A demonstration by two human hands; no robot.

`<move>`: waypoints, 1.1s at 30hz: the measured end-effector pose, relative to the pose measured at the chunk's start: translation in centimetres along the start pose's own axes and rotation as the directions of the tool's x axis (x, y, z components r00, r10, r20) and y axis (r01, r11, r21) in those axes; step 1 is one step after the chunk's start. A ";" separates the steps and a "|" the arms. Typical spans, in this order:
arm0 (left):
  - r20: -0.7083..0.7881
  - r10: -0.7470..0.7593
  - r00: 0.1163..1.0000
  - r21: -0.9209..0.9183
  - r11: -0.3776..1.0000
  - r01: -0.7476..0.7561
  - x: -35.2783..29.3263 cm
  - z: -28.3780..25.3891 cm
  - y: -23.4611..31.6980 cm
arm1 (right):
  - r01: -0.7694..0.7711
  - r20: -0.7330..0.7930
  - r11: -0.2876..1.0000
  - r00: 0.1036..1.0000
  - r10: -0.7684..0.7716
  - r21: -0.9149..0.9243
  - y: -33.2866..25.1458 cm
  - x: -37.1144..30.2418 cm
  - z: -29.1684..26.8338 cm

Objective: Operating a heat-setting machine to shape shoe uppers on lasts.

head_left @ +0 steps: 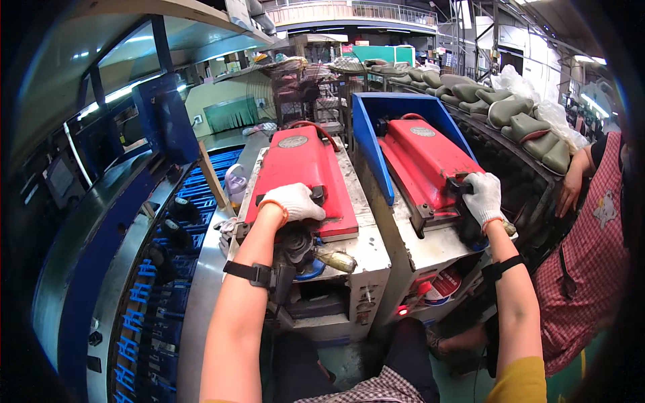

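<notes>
Two machines with long red covers stand side by side before me. My left hand [295,201], in a white knit glove, is closed around the black handle [317,195] at the near end of the left red cover [285,161]. In the same kind of glove, my right hand [484,196] grips the black handle [458,185] on the right red cover [426,154]. Below my left hand, an olive shoe-like piece [336,260] sticks out from under the left cover. A similar olive tip [508,229] shows just below my right hand. My fingertips are partly hidden.
A conveyor with blue racks [138,302] runs along my left. Blue panels [371,144] flank the right machine. Olive clogs [510,111] line a rack at the right, where a person in a red checked apron [584,282] stands close. A red light [402,310] glows low down.
</notes>
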State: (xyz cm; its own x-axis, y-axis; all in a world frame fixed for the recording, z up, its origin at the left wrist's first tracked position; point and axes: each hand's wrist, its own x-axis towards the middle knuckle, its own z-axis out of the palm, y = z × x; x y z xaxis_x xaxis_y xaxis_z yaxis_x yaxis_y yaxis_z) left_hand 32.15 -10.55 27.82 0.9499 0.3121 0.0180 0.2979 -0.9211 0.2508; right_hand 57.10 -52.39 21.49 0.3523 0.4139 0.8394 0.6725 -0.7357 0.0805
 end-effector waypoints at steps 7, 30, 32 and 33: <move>0.037 0.023 0.999 0.073 0.997 -0.026 -0.3 -0.1 -0.1 | -0.035 0.044 0.999 0.998 0.036 -0.036 -0.8 0.1 -0.2; -0.124 -0.083 0.989 0.115 0.989 0.097 -1.0 0.9 1.2 | -0.049 0.053 0.998 0.997 0.050 -0.032 -0.5 0.1 -0.4; -0.144 -0.094 0.985 0.112 0.988 0.110 -1.0 0.9 1.2 | -0.051 0.063 0.998 0.997 0.053 -0.032 -0.7 0.3 -0.5; -0.129 -0.106 0.986 0.105 0.987 0.120 -1.1 0.9 1.4 | -0.048 0.065 0.998 0.997 0.050 -0.030 -0.6 0.2 -0.5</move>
State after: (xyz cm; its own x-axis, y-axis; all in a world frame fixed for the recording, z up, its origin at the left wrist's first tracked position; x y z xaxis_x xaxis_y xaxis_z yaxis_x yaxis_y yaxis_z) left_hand 31.63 -12.33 27.31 0.8928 0.4353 0.1160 0.4178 -0.8964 0.1478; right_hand 56.45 -52.12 21.92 0.4269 0.4103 0.8059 0.6347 -0.7707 0.0561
